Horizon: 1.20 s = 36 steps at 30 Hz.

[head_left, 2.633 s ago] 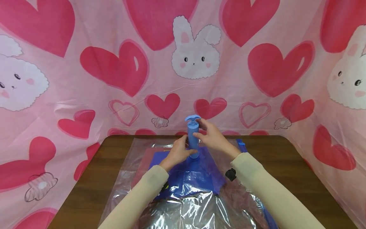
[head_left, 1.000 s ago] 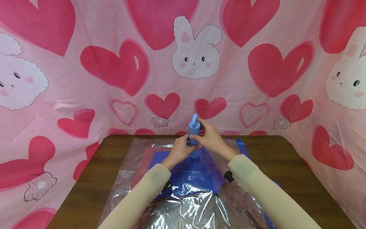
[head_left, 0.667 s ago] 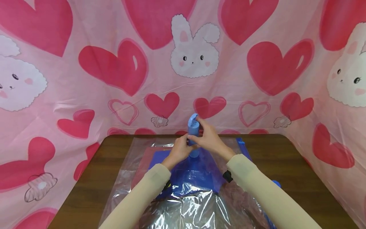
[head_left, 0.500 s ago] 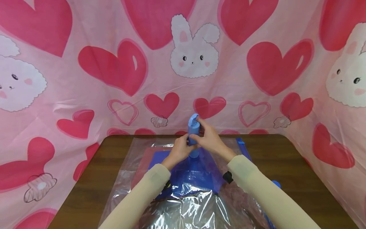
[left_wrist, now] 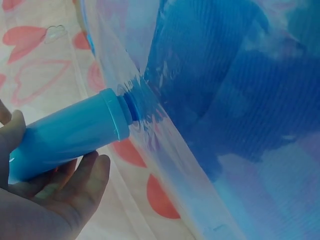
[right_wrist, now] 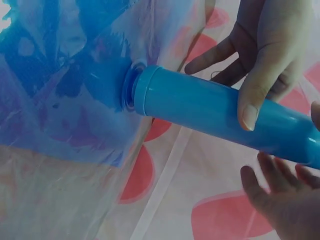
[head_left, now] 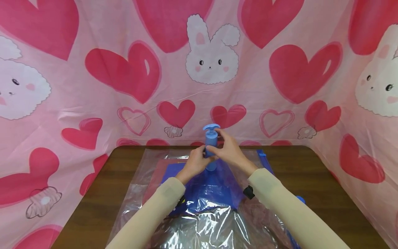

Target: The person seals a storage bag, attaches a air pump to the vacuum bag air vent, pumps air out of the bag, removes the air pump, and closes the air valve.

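A blue hand pump (head_left: 211,141) stands upright in the head view, its T-shaped handle (head_left: 211,127) broadside to me. Its lower end sits on a round valve (right_wrist: 131,90) in a clear plastic storage bag (head_left: 199,230). Inside that bag lies a folded blue cloth (head_left: 208,197). My left hand (head_left: 195,162) holds the barrel around its middle, thumb across the front. Higher up, my right hand (head_left: 228,148) grips the barrel with its thumb, index finger up beside the handle. The right wrist view shows the left thumb (right_wrist: 250,117) on the barrel.
The bag spreads over a dark wooden table (head_left: 96,193). A blue zip strip (head_left: 264,160) runs along the bag's right side, with a blue piece (head_left: 300,199) near the right sleeve. A pink heart-patterned curtain (head_left: 199,93) hangs around the table.
The pump handle turned from broadside to edge-on by one second ago, then swung back to broadside now. Both hands stayed around the barrel; the pump remains upright in its place.
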Available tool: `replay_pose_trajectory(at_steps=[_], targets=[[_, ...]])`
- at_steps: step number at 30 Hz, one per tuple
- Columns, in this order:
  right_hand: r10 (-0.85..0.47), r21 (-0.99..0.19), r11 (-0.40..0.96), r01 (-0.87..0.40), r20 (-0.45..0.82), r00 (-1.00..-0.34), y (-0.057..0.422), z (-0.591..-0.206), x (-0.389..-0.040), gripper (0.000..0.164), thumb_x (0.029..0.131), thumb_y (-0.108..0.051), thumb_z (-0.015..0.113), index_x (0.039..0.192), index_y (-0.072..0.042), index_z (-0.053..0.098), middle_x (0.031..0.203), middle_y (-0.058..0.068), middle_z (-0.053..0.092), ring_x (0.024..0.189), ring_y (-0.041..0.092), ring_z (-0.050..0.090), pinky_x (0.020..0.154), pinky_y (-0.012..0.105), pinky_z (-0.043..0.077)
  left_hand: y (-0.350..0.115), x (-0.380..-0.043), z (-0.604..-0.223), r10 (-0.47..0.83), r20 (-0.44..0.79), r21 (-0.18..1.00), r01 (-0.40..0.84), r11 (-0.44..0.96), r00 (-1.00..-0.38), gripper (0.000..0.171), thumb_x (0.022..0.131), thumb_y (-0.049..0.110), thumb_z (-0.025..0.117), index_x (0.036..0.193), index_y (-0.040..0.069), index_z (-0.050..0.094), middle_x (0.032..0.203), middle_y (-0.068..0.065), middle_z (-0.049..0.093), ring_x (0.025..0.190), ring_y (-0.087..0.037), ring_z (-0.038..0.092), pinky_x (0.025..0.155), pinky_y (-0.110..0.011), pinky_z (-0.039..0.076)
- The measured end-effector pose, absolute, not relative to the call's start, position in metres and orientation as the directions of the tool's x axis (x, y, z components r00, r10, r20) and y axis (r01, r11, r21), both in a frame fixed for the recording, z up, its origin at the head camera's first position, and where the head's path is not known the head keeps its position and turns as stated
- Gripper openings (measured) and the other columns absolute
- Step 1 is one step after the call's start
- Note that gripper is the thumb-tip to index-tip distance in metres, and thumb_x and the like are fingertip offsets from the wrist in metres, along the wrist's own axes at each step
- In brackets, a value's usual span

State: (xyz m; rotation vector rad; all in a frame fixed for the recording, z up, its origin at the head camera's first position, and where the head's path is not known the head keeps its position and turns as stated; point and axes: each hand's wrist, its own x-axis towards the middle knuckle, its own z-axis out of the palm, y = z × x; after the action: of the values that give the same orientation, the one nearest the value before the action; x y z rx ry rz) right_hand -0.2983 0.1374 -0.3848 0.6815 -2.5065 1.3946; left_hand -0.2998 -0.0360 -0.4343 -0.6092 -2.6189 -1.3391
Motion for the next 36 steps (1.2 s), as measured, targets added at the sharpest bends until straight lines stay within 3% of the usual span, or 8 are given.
replay_pose_trajectory(at_steps=[5, 13, 22, 30, 36], targets=[[-0.314, -0.747, 0.435, -0.502, 0.396, -0.863, 0.14, -0.385, -0.299, 0.07, 0.093, -0.006, 0.08, 0.153, 0.005, 0.045, 0.135, 0.024, 0.064, 0.115, 0.041, 0.067, 0.095, 0.058, 0.055, -0.033, -0.301, -0.435, 0.273, 0.32, 0.748, 0.418, 0.516, -0.908, 0.04, 0.094, 0.024, 0.082, 0.123, 0.0, 0.068, 0.111, -0.017, 0.075, 0.097, -0.032, 0.075, 0.083, -0.047, 0.06], [-0.281, -0.702, 0.476, -0.53, 0.45, -0.848, 0.132, -0.39, -0.302, 0.066, 0.086, -0.019, 0.09, 0.141, -0.003, 0.057, 0.116, 0.015, 0.068, 0.103, 0.031, 0.068, 0.089, 0.052, 0.058, -0.03, -0.3, -0.436, 0.226, 0.297, 0.728, 0.373, 0.575, -0.928, 0.041, 0.089, 0.024, 0.085, 0.122, 0.005, 0.069, 0.111, -0.014, 0.075, 0.103, -0.031, 0.072, 0.089, -0.048, 0.058], [-0.32, -0.73, 0.392, -0.56, 0.462, -0.827, 0.134, -0.392, -0.299, 0.068, 0.092, -0.007, 0.081, 0.153, -0.006, 0.049, 0.135, 0.017, 0.066, 0.118, 0.033, 0.068, 0.097, 0.049, 0.056, -0.032, -0.299, -0.432, 0.247, 0.261, 0.744, 0.358, 0.565, -0.933, 0.042, 0.091, 0.024, 0.083, 0.124, 0.003, 0.066, 0.115, -0.016, 0.074, 0.106, -0.033, 0.072, 0.091, -0.049, 0.057], [-0.283, -0.695, 0.465, -0.549, 0.47, -0.836, 0.129, -0.393, -0.301, 0.068, 0.087, -0.019, 0.09, 0.145, -0.004, 0.056, 0.123, 0.014, 0.068, 0.106, 0.031, 0.069, 0.091, 0.051, 0.057, -0.03, -0.299, -0.432, 0.248, 0.297, 0.737, 0.387, 0.554, -0.922, 0.045, 0.087, 0.02, 0.086, 0.124, 0.002, 0.068, 0.114, -0.017, 0.075, 0.109, -0.036, 0.072, 0.093, -0.05, 0.056], [-0.317, -0.683, 0.451, -0.575, 0.48, -0.818, 0.129, -0.394, -0.3, 0.076, 0.087, -0.016, 0.088, 0.15, -0.001, 0.05, 0.132, 0.018, 0.064, 0.114, 0.037, 0.067, 0.095, 0.056, 0.055, -0.03, -0.299, -0.433, 0.24, 0.291, 0.747, 0.377, 0.548, -0.926, 0.039, 0.087, 0.018, 0.085, 0.119, 0.003, 0.069, 0.11, -0.016, 0.076, 0.108, -0.037, 0.072, 0.092, -0.051, 0.056]])
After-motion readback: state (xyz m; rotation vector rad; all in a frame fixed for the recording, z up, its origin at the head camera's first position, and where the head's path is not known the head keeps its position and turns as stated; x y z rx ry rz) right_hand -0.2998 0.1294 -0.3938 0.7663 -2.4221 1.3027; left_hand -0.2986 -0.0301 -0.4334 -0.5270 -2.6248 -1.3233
